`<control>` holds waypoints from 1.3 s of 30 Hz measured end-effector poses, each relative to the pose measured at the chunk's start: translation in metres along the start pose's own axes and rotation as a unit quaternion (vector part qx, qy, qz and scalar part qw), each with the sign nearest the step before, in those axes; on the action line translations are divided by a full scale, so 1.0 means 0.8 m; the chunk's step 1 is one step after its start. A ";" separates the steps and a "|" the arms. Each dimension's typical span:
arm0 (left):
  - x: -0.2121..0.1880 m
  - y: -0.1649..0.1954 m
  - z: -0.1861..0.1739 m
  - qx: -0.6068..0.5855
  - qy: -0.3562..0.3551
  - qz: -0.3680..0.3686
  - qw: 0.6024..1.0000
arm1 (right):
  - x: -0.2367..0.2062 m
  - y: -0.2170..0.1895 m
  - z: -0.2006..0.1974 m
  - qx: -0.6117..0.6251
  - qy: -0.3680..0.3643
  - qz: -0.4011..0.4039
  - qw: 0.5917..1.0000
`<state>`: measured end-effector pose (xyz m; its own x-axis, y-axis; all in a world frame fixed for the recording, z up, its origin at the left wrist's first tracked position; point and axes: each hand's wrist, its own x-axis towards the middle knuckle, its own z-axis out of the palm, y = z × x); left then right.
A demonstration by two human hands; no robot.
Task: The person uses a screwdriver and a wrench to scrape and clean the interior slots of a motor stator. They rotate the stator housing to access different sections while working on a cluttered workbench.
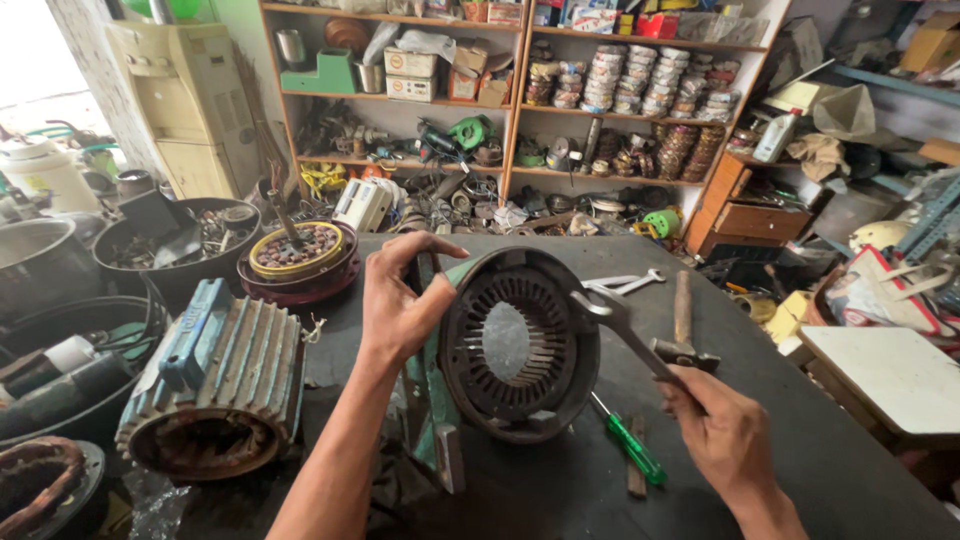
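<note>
- We see our left hand (pixel 398 305) clasped over the upper left rim of a round motor stator housing (pixel 520 345); the thumb hooks over the top edge, the fingers wrap behind it and are mostly hidden.
- The housing stands on edge on the dark workbench (pixel 800 440), its open bore facing us — slotted laminations ring the hole, and a green-painted foot hangs below our left palm.
- Our right hand (pixel 725 435) is clenched around the handle of a grey open-ended spanner (pixel 625 330). The spanner runs up and left from the fingers, and its jaw end lies against the housing's upper right rim.
- Just left of our right fingers, lying flat on the bench, is a green-handled screwdriver (pixel 630 447); it sits below the housing's lower right edge.
- Above our right knuckles, near but apart, rests a hammer (pixel 682 325) with a wooden handle, head toward us.
- Beyond the spanner tip, farther from the fingers, lies a second, pale spanner (pixel 625 284).
- Left of our left forearm sits a ribbed blue-green motor body (pixel 215 385), open end toward us.
- Past our left fingertips, on the bench's far left corner, is a yellow-rimmed round bowl (pixel 297 250) of small parts — contents too small to tell.
- Behind everything: wooden shelves (pixel 515 100) crowded with boxes, coils and tools.
</note>
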<state>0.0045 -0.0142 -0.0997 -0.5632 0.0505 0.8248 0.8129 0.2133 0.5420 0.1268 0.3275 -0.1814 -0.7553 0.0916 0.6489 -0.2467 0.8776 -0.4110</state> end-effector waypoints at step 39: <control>-0.012 0.086 0.031 0.015 -0.109 0.168 0.980 | 0.053 -0.063 -0.025 0.083 0.048 -0.123 0.988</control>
<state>0.0622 0.0239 -0.0747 -0.2861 0.3288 0.9000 0.9547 0.1782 0.2383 0.1195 0.2964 -0.1203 -0.6012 -0.0637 0.7966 -0.5175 0.7906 -0.3273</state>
